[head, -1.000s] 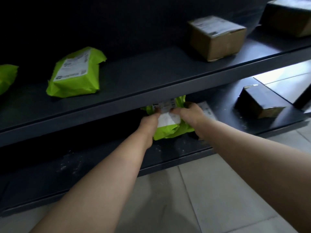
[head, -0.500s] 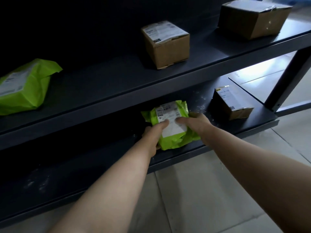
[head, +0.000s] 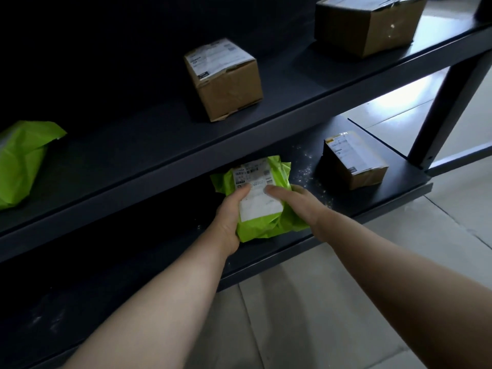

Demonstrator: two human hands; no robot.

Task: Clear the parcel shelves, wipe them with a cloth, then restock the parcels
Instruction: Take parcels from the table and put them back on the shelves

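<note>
Green parcel (head: 269, 227), white label up, is on the lower shelf (head: 399, 190), just inside its front edge. Whether it rests on the shelf or is lifted off it: cannot tell.

Left hand (head: 229, 219) grips the parcel's 9 o'clock side, thumb laid across the label, the other fingers hidden underneath. Right hand (head: 298, 201) grips the 3 o'clock side, fingers curled over the top face. Both forearms come in from 6 o'clock over the tiled floor (head: 319, 315).

At 12 o'clock the front edge of the upper shelf (head: 159, 139) runs close above the parcel's far end. At 2 o'clock a small cardboard box (head: 351, 161) stands apart from the parcel, with a strip of dust-specked shelf between them. Beyond it, a dark upright post (head: 450, 102) marks the shelf's right end. Toward 9 o'clock the lower shelf runs on into shadow.

Upper shelf carries a labelled box (head: 223, 78) at 12 o'clock, a larger box (head: 367, 22) at 1 o'clock and a second green parcel (head: 21, 161) at 9 o'clock, all well apart.
</note>
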